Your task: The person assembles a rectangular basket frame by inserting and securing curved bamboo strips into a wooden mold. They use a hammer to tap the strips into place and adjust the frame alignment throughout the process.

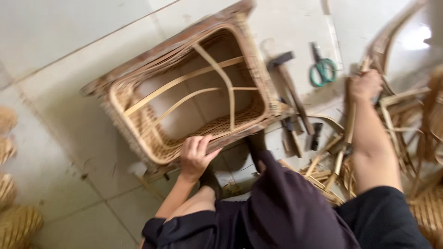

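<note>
- The half-woven rattan basket lies on its side on the pale tiled floor, its open mouth turned up toward the camera, just ahead of the person's knees.
- The left hand rests on the near rim, fingers curled over the woven edge and the thumb spread below it, gripping the rim itself.
- The right hand is out to the side, well apart from the basket, fingers wrapped shut around a bundle of rattan strips; motion blur makes it hard to tell how many strips it holds.
- Handling, as a judgement: the basket looks light for its bulk, with a stiff rim and curved inner ribs, but the woven walls are thin and would likely give if squeezed. The thick rim is the sound place to take hold; the slim crossing ribs inside look easier to bend or snap.
- The strips look springy and smooth, likely to slide through a loose fist, so a closed grip near the upper end suits them.
- A hammer and green-handled scissors lie on the floor between basket and right hand, with loose cane offcuts nearby.
</note>
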